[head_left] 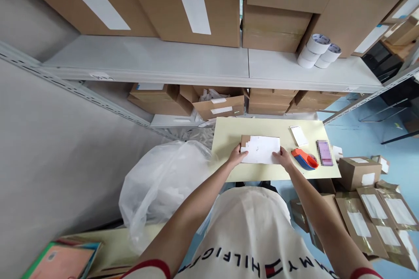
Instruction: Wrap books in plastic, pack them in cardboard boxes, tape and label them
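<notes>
Cardboard packet [244, 140] under white paper, gripped at both ends

Your left hand [235, 157] closes on the packet's left end, thumb on top; your right hand [282, 158] grips the right end the same way. Fingers beneath are mostly hidden. White paper [260, 150] covers most of the packet's upper face; a brown strip shows along the far edge and far left corner. Packet is over the middle of the pale yellow table [225, 135], near side; cannot tell whether it touches the surface.

Right of your right hand, on the table: an orange-and-blue tape dispenser [304, 159], a white pad [298, 135] beyond it, and a purple item [324, 153], pixelated, near the right edge.

Left of the table: a large translucent plastic bag [163, 178]. Beyond the far edge: an open carton [219, 108] with pale contents, below a grey shelf [157, 54]. White tape rolls [318, 44] stand stacked on that shelf, in front of large boxes [209, 4]. Floor, right: labelled cartons [360, 168] in a heap.
</notes>
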The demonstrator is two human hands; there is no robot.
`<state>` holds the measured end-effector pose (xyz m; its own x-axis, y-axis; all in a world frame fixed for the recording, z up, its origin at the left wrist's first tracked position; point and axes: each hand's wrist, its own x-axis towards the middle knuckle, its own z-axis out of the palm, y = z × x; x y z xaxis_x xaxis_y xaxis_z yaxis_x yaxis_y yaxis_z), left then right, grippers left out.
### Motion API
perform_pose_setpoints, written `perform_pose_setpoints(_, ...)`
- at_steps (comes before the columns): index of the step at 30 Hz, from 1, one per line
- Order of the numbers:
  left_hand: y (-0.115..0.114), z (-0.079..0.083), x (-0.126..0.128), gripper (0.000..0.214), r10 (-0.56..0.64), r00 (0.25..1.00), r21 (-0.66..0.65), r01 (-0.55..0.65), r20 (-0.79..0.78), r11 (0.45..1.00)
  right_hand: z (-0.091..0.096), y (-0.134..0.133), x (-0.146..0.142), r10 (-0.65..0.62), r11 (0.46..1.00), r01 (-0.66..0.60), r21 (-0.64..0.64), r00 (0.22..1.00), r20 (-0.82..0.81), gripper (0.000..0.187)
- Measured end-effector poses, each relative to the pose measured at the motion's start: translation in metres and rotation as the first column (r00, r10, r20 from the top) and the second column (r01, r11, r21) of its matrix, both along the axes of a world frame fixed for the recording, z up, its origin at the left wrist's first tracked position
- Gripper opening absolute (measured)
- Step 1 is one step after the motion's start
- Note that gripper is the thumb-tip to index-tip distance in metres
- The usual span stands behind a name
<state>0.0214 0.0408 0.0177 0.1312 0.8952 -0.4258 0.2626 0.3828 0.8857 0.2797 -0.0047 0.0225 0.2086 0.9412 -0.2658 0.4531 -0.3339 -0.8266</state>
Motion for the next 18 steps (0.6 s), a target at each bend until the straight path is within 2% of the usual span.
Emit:
perform_pose_setpoints(7, 0.0, -0.011, -0.002, 0.056, -0.016, 0.998, -0.039, 0.013, -0.068, 0.999, -0.011, 0.004, 0.002, -0.063, 0.994, 0.061, -0.092, 0.998, -0.027, 0.058)
perform_pose_setpoints(11, -0.003, -0.012, -0.003, 0.067, 0.004, 0.978, -0.029, -0.01, -0.208, 1.0, -0.011, 0.006, -0.006, -0.006, 0.994, 0.01, -0.107, 0.999, 0.04, 0.056)
perform_pose_setpoints(15, -0.006, -0.004, -0.003, 0.083, 0.075, 0.884, 0.149, -0.005, -0.462, 0.989, 0.004, -0.004, -0.004, 0.074, 0.997, -0.064, -0.042, 0.953, 0.294, 0.055)
perform_pose_setpoints(18, -0.004, 0.01, 0.007, 0.081, 0.093, 0.806, 0.297, 0.106, -0.585, 0.949, 0.016, -0.028, 0.03, 0.018, 0.999, -0.029, 0.023, 0.931, 0.365, 0.054)
